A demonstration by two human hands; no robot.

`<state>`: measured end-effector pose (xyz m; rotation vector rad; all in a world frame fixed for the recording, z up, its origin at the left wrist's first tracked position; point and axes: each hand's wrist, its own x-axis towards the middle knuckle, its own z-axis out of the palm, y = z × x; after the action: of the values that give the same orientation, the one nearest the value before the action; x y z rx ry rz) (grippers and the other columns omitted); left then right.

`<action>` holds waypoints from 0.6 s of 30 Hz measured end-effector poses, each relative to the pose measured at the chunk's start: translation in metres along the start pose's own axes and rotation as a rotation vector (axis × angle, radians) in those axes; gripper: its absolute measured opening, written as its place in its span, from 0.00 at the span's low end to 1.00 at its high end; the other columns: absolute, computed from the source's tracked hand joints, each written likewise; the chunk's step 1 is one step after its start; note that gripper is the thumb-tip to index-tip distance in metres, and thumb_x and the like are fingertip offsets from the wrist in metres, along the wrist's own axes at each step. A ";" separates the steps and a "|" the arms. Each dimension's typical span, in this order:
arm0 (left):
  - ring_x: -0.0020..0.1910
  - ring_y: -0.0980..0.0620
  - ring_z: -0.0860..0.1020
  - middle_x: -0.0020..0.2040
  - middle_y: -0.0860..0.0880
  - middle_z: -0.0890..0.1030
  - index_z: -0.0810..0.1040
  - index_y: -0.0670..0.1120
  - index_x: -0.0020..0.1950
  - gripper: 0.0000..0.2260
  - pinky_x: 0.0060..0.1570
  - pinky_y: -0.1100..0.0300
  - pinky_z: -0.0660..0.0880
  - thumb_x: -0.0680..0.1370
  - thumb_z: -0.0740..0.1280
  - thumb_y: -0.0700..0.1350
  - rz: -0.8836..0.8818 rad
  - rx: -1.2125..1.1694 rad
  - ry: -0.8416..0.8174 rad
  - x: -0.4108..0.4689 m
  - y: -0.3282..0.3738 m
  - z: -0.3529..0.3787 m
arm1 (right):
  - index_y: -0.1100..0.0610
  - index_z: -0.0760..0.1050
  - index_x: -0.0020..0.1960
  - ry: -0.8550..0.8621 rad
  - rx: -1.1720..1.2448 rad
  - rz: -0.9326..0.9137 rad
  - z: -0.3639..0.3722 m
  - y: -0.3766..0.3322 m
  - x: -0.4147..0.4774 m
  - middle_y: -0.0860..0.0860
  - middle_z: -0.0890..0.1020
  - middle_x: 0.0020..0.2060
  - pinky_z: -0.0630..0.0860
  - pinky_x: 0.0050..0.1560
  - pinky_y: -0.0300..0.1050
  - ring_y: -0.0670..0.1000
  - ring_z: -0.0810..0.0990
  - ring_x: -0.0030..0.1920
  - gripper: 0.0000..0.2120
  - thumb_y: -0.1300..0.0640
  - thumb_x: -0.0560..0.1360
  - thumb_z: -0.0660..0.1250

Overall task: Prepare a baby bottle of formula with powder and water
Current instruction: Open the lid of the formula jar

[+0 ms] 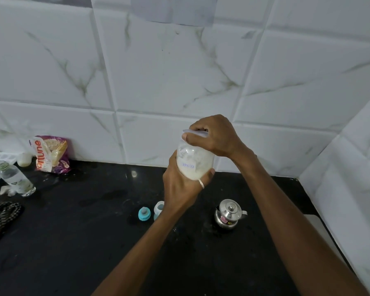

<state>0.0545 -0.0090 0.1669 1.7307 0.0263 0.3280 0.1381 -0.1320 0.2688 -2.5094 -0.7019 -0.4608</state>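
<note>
Both forearms reach up over the counter; powder jar is cupped by left hand, its lid clasped by right hand. Smooth, light, probably slippery: best held low.

- There is one view only, from a wide-angle camera worn on the person's head; no second view shares the scene.
- It looks forward and down over the black counter toward the tiled wall behind it, which fills the upper half of the picture.
- The lens bends the tile lines, most at the edges.
- The steel kettle serves as landmark: it stands right of centre, near the camera, and the wall corner rises to the right of it.
- Both forearms enter from the bottom edge and meet above and just left of the kettle, close to the lens.
- Far left of the kettle, the counter runs out of the picture.
</note>
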 end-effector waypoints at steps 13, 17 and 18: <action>0.61 0.53 0.80 0.63 0.53 0.79 0.70 0.55 0.71 0.38 0.54 0.54 0.82 0.65 0.83 0.55 0.165 0.028 0.063 -0.004 0.003 -0.014 | 0.45 0.72 0.74 -0.325 0.121 0.269 -0.050 -0.021 -0.004 0.47 0.79 0.67 0.76 0.66 0.52 0.51 0.79 0.63 0.39 0.22 0.72 0.59; 0.67 0.53 0.77 0.70 0.50 0.74 0.64 0.49 0.77 0.44 0.61 0.49 0.81 0.67 0.83 0.55 0.229 0.130 0.124 -0.009 0.003 -0.006 | 0.53 0.79 0.64 -0.315 -0.374 0.303 -0.049 -0.052 -0.006 0.51 0.84 0.57 0.74 0.50 0.48 0.55 0.82 0.55 0.51 0.16 0.66 0.45; 0.67 0.54 0.77 0.70 0.51 0.74 0.64 0.50 0.77 0.44 0.60 0.50 0.81 0.67 0.83 0.55 0.233 0.114 0.117 -0.009 0.005 -0.004 | 0.54 0.80 0.60 -0.308 -0.432 0.288 -0.047 -0.056 -0.005 0.51 0.85 0.53 0.73 0.46 0.47 0.54 0.83 0.51 0.49 0.16 0.67 0.45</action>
<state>0.0442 -0.0075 0.1708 1.8296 -0.0740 0.6092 0.0946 -0.1178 0.3257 -3.0710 -0.3602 -0.1282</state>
